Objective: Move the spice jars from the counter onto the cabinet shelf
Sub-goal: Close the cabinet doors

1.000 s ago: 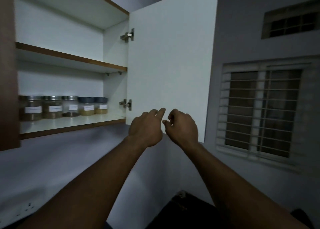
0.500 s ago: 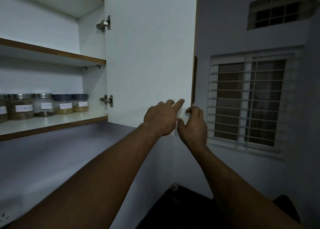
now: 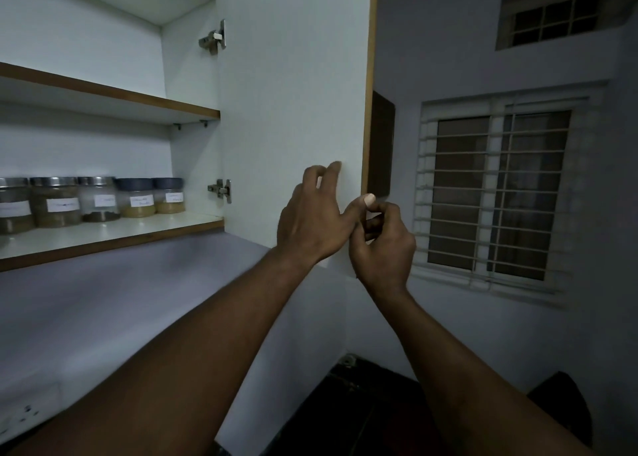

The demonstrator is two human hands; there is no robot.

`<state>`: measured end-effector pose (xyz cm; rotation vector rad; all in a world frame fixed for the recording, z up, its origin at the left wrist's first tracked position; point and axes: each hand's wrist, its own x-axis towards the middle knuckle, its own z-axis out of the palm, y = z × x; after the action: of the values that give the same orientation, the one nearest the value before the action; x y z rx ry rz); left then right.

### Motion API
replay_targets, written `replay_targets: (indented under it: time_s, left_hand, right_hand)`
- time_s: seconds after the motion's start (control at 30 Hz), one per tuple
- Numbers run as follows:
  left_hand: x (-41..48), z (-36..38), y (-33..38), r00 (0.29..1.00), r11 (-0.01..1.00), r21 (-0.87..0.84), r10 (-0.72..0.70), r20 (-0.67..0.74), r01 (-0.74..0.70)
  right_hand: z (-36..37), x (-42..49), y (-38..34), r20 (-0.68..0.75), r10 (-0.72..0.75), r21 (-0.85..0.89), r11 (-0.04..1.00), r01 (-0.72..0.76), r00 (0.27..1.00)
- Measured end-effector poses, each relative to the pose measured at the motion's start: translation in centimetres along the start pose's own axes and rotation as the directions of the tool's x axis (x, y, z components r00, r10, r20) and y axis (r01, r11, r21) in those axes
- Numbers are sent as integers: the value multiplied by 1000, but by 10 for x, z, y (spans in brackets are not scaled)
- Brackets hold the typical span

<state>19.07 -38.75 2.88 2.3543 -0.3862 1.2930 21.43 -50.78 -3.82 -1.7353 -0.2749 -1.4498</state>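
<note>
Two bare arms and hands, seen from the person's own head camera
The left forearm (image 3: pixel 207 345) and right forearm (image 3: pixel 459 362) are uncovered along all their visible length, lean and smooth in the dim light; the left hand (image 3: pixel 310 220) and right hand (image 3: pixel 383 245) are bare too, with knuckles standing out, and the left thumbnail (image 3: pixel 369 199) is short, rounded and catches the light

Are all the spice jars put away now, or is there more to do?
Nearly, it seems. Five labelled spice jars stand in a row on the lower shelf. Neither hand carries a jar: the left hand touches the open cabinet door and the right hand curls by its edge. Probably only shutting the door is left, but the counter is out of view, so I can't be sure.
</note>
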Motion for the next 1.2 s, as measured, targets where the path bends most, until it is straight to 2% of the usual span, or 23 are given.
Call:
replay_targets:
  time_s: [0.17, 0.4, 0.53, 0.63, 0.73, 0.93, 1.1, 1.2]
  left_hand:
    - [-15, -36, -18, 983, 998, -48, -55, -178, 47]
    - [-47, -113, -75, 968, 991, -101, -104, -230, 83]
    - [-66, -157, -103, 960, 989, -121, -117, -255, 89]
    - [-79, -191, -131, 946, 991, -22, -131, -297, 130]
    - [-87, -216, -157, 934, 968, 73, -210, -290, 241]
    - [-96, -250, -197, 898, 874, 252, -351, -266, 417]
    - [-102, -258, -225, 928, 758, 536, -313, -204, 373]
    - [-108, -256, -245, 938, 583, 750, -314, -147, 313]
  right_hand:
    - [4, -19, -50, 38, -130, 181, 976, 121, 991]
    - [48, -67, -114, 128, -277, 417, 886, 202, 952]
    - [80, -91, -149, 198, -286, 421, 889, 182, 937]
    - [107, -108, -186, 239, -265, 396, 905, 156, 934]
    - [130, -122, -217, 276, -243, 392, 912, 121, 930]
    - [176, -139, -253, 407, -233, 391, 918, 63, 883]
    - [211, -141, -272, 487, -292, 412, 908, 78, 823]
    - [233, -143, -275, 566, -366, 455, 886, 90, 738]
